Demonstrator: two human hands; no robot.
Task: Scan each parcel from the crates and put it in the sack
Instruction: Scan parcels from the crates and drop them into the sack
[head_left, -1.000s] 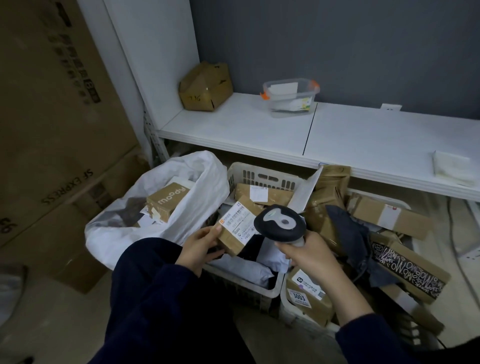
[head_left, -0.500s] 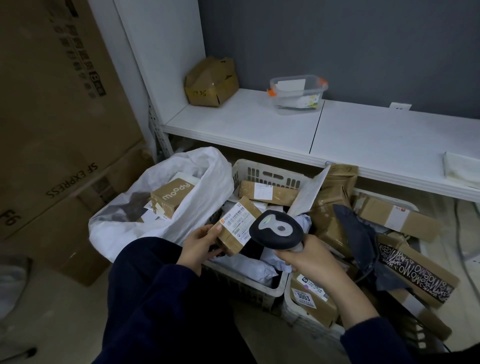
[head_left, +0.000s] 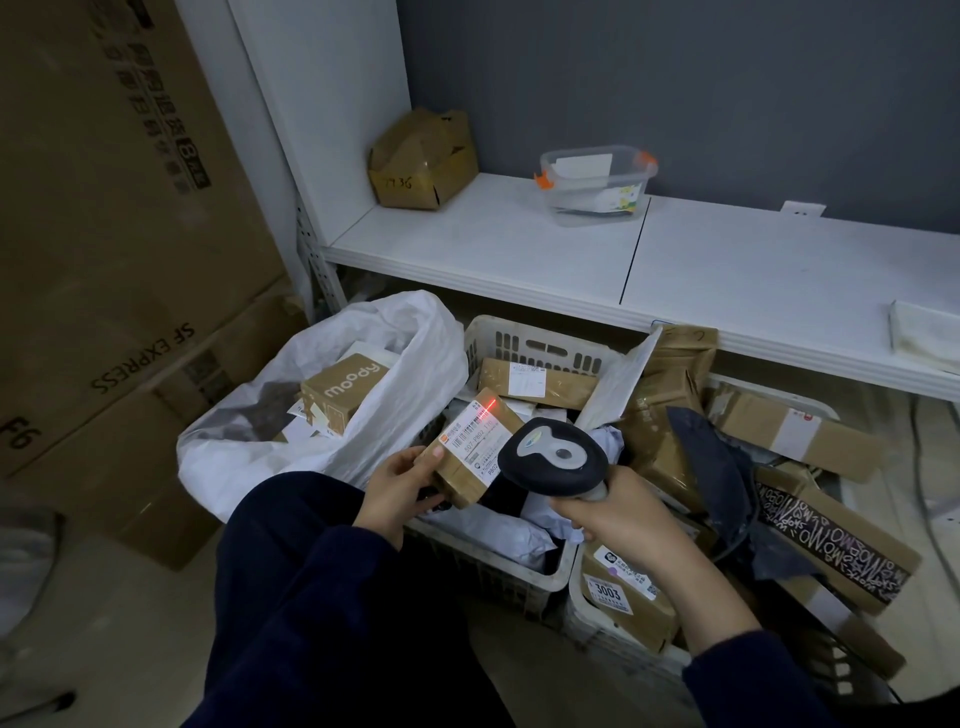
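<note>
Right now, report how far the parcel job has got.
Done: the sack already holds a moody box and a few other items. In hand: the left hand holds a parcel while the right hand aims the scanner, its red line on the label. Left: bagging this one, then the many parcels piled in both crates.

Parcel sorting room: crates (head_left: 524, 345) of parcels, SF Express cartons (head_left: 130, 260).
</note>
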